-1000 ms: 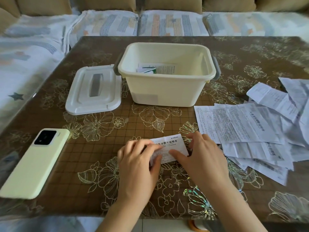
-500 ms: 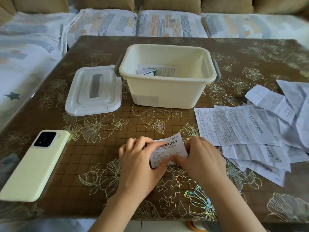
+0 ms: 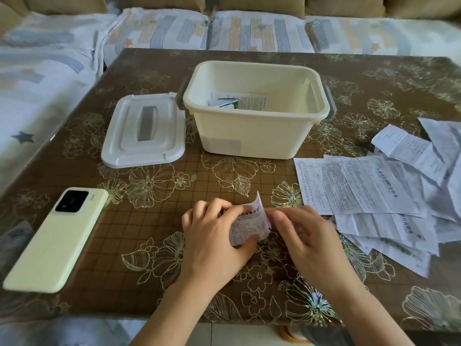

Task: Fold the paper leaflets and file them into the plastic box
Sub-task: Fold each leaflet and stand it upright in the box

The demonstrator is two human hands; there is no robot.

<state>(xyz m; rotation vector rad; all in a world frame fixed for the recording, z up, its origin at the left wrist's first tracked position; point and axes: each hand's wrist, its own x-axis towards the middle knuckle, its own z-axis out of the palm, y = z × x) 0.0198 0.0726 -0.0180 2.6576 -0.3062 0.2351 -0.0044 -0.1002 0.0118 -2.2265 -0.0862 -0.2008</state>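
Presently, head view, sole view on record. Item one: leaflet [image 3: 249,224], small printed sheet, partly folded, lying on the near middle of the table [image 3: 149,245] between both hands, its right edge curled upward off the surface. Item two: left hand [image 3: 214,236], fingers curled over the sheet's left portion with the thumb pinning the lower edge, judged to anchor the paper so the fold lands square. Item three: right hand [image 3: 306,233], thumb and bent fingers closed at the raised right edge, apparently pinching it to bring that flap over; the exact contact was partly hidden. Item four: plastic box [image 3: 252,136], cream, open, standing beyond the hands at table centre, within easy reach for filing. Item five: filed leaflets [image 3: 239,101], a few folded pieces lying against the box's far inner side. Item six: loose leaflets [image 3: 369,188], an overlapping spread of unfolded sheets to the right, beside the right hand, judged the supply awaiting folding; much of the task remained. Item seven: lid [image 3: 144,131], white, lying flat just left of the box, set aside to leave the opening free. Item eight: phone [image 3: 57,238], pale green, face down at near left, well apart from the work. Item nine: sofa [image 3: 249,31], covered, behind the table.
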